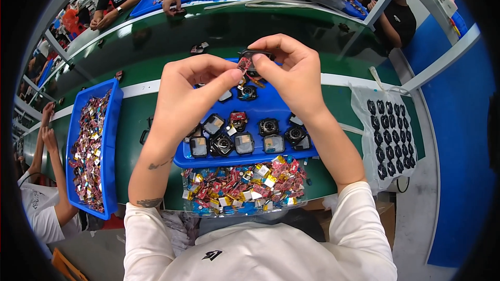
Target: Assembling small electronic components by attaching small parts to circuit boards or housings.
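Note:
Both my hands are raised over the blue tray [250, 160], close together. In my right hand [296, 75] is a black watch case [256, 54], pinched between thumb and fingers. Thumb and fingertips of my left hand [188, 84] grip a small red circuit board [244, 63] against the case's left side. Fingers partly hide where the two parts meet. Below them, the tray holds several black watch cases [269, 126], some face up and some showing their insides. One case [238, 119] in it has a red board on top.
Nearest my body lies a heap of red boards with small batteries [245, 187] on clear plastic. A long blue bin [113, 177] of similar parts stands left. On the right, a white sheet [367, 161] bears rows of black cases. Co-workers sit across the green conveyor [291, 31] and at left.

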Demonstrator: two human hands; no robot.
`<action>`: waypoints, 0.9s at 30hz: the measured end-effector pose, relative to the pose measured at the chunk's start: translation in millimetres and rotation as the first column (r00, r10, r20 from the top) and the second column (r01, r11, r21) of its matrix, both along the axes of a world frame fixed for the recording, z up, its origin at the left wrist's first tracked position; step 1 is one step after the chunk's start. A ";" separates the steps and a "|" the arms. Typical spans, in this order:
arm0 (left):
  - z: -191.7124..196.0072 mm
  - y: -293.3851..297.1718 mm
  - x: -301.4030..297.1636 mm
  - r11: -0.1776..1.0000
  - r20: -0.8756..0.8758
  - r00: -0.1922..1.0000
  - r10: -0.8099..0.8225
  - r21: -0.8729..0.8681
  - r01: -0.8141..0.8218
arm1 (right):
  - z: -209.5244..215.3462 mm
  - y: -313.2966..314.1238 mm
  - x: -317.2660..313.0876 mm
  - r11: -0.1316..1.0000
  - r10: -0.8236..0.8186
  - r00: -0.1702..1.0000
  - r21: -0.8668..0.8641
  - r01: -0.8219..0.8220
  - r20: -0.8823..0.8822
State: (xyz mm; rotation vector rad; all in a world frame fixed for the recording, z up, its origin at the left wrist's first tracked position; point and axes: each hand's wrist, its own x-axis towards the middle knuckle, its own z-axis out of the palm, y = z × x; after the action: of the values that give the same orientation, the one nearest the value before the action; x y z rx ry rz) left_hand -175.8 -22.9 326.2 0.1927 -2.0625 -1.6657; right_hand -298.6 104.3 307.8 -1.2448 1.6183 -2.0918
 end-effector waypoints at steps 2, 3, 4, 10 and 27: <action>-4.1 -2.7 -2.3 0.997 -0.024 0.999 -0.043 0.057 0.044 | 0.2 -1.1 2.2 0.994 -0.112 0.987 -0.009 0.112 -0.112; -6.3 -3.5 -3.4 0.990 -0.047 0.996 -0.080 0.109 0.085 | 0.0 -1.1 1.3 0.993 -0.114 0.987 -0.009 0.114 -0.115; -8.0 -2.4 -4.3 0.989 -0.063 0.995 -0.073 0.121 0.080 | -1.2 -1.2 -0.2 0.989 -0.144 0.975 -0.053 0.137 -0.170; -9.1 1.7 -6.1 0.992 -0.115 0.993 0.018 0.128 -0.003 | 2.4 0.2 2.8 0.989 -0.145 0.967 -0.071 0.133 -0.212; -9.7 -3.8 -9.8 0.997 -0.018 0.999 0.031 -0.065 -0.033 | 17.4 15.8 -15.6 0.972 0.032 0.978 0.234 0.018 -0.205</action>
State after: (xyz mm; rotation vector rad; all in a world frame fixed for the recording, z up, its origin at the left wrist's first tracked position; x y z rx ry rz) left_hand -185.7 -26.7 316.5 0.1882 -2.0869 -1.5734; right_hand -314.2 120.1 325.2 -1.4205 1.8810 -1.7501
